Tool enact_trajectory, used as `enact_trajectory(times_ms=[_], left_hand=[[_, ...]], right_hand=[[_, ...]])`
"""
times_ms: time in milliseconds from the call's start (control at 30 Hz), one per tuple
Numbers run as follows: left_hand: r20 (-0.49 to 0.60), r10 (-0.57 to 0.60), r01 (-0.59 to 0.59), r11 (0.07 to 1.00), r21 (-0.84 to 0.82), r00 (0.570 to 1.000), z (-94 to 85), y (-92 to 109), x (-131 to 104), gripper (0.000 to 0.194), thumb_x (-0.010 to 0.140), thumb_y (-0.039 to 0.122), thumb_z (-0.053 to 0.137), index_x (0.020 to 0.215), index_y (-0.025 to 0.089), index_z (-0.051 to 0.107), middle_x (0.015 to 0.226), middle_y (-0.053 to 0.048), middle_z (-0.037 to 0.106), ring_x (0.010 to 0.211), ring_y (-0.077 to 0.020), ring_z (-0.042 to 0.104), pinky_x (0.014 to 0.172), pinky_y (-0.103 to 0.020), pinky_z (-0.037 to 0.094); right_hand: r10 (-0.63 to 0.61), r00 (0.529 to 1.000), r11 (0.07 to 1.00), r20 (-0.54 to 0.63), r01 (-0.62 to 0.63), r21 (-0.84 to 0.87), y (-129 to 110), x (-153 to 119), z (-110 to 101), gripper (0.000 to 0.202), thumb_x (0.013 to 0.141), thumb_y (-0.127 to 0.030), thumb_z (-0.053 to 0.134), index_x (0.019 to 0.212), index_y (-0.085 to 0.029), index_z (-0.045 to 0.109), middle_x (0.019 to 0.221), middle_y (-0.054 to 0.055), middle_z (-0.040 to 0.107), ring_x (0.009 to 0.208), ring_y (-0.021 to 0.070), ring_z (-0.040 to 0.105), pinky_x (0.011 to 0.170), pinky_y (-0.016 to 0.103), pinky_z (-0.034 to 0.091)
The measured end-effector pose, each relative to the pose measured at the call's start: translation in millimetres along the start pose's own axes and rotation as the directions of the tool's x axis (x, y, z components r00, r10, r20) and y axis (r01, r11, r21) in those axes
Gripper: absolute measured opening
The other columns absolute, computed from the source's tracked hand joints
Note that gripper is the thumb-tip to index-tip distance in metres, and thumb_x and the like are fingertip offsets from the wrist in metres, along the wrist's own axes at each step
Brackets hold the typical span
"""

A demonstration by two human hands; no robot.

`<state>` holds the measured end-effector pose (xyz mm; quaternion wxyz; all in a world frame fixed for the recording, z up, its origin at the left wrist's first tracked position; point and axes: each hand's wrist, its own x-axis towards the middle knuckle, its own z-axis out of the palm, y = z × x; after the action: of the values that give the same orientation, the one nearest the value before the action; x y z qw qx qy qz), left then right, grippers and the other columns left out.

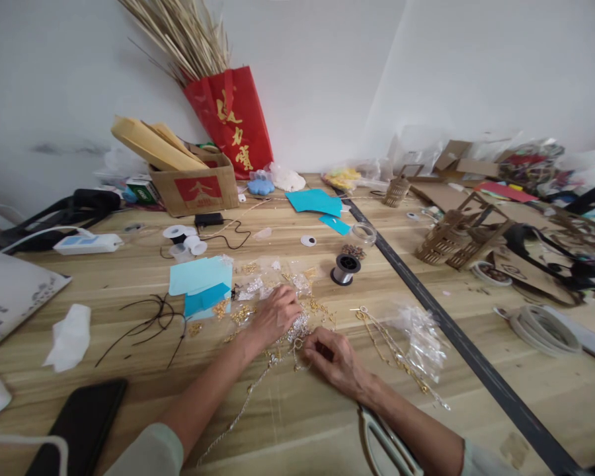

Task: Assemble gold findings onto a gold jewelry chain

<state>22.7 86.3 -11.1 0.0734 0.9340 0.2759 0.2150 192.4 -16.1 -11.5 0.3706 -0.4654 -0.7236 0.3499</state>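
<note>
My left hand (279, 312) reaches over a small heap of silver beads (298, 326), its fingers bent together and pointing down. Whatever is between those fingertips is too small to make out. Close by on the right, my right hand (334, 358) rests on the table with thumb and fingers pinched at a silver chain (250, 395) that has a ring on it. The chain trails toward the front edge. Gold-coloured findings (322, 309) lie around the heap, and small clear bags (250, 288) of parts sit behind my left hand. Scissors (384, 441) lie beneath my right forearm.
Gold and silver chains (394, 354) lie beside clear plastic bags (424, 344) on the right. A wire spool (346, 269) stands behind my hands. Blue sheets (201, 276), black cord (158, 320) and a phone (82, 430) are on the left. A dark strip (416, 284) crosses the table.
</note>
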Motion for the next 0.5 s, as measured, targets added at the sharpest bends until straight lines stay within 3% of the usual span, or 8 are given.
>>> enact_trajectory(times_ms=[500], left_hand=[[0.171, 0.005, -0.016, 0.998, 0.063, 0.985, -10.6, 5.5, 7.5, 0.019, 0.089, 0.014, 0.05, 0.075, 0.016, 0.062, 0.087, -0.006, 0.059, 0.101, -0.021, 0.045, 0.091, -0.037, 0.041]], right_hand=[[-0.003, 1.0, 1.0, 0.003, 0.003, -0.01, 1.7, 0.3, -0.1, 0.01, 0.086, -0.019, 0.052, 0.077, -0.016, 0.057, 0.068, -0.001, 0.057, 0.061, 0.0108, 0.051, 0.058, 0.021, 0.039]])
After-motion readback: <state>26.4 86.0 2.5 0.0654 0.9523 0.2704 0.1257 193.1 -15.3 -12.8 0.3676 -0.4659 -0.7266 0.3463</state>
